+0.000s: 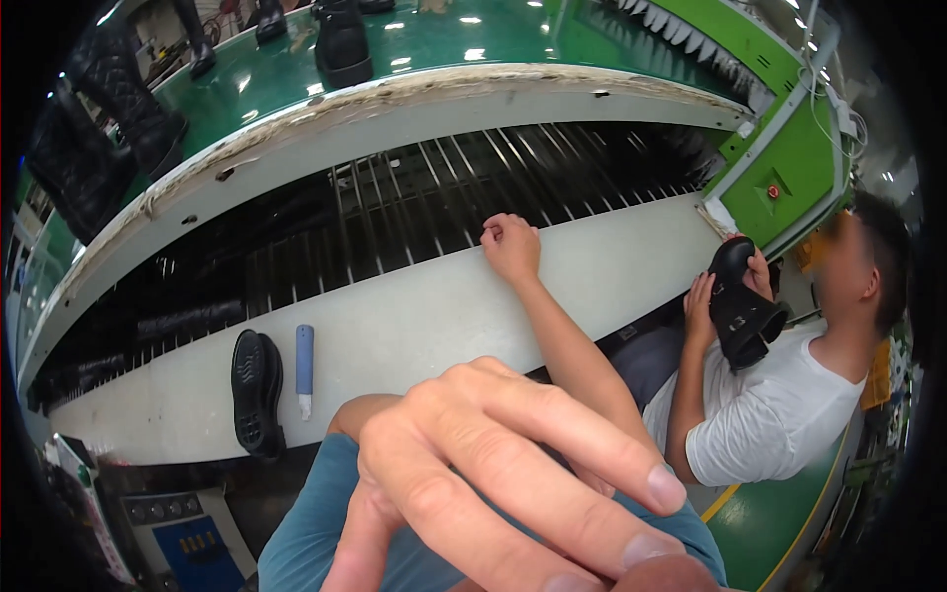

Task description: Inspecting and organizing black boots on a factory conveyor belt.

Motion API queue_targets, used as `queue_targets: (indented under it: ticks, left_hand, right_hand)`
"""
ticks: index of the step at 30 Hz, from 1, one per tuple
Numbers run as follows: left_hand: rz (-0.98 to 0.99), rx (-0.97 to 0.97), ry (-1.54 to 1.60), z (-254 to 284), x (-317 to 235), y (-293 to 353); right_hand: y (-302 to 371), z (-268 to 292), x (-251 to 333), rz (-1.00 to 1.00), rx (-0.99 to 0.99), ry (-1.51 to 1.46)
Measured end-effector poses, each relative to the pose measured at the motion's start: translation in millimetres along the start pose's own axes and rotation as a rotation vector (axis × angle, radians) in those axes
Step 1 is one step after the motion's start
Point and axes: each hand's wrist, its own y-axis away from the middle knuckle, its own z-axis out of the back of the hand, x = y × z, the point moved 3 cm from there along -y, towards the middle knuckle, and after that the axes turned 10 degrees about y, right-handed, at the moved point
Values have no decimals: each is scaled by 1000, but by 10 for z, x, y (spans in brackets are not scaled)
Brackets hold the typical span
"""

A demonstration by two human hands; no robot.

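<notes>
My left hand (493, 464) is raised close to the camera, large in view. Its fingers are long, slightly bent and apart, with nothing visible in them. Farther off, my right hand (511, 247) rests at the far edge of the pale bench top (395, 321), beside the metal rollers. Its fingers are curled in, and I see nothing held. To the left on the bench lies a black shoe sole (256, 393), tread up. Next to it is a blue-handled tool (305, 365) with a pale tip, perhaps a cutter. Neither hand touches these.
Behind the bench runs a roller conveyor (395, 212), then a green belt (434, 39) carrying black boots (340, 44). A green machine housing (789, 168) stands at the right. Beside me a seated co-worker (779, 395) holds a black boot (742, 301) in both hands.
</notes>
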Motion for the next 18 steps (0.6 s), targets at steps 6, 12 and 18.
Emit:
queue_targets:
  ticks: [6, 12, 18]
  left_hand:
    - [175, -111, 5, -179, -60, -112]
    - [296, -71, 169, -22, -20, -204]
    - [244, -141, -75, 72, -245, -82]
  right_hand:
    - [-1, 11, 44, 25, 18, -35]
    - [-31, 60, 15, 31, 16, -23]
    - [-115, 14, 89, 92, 17, -20]
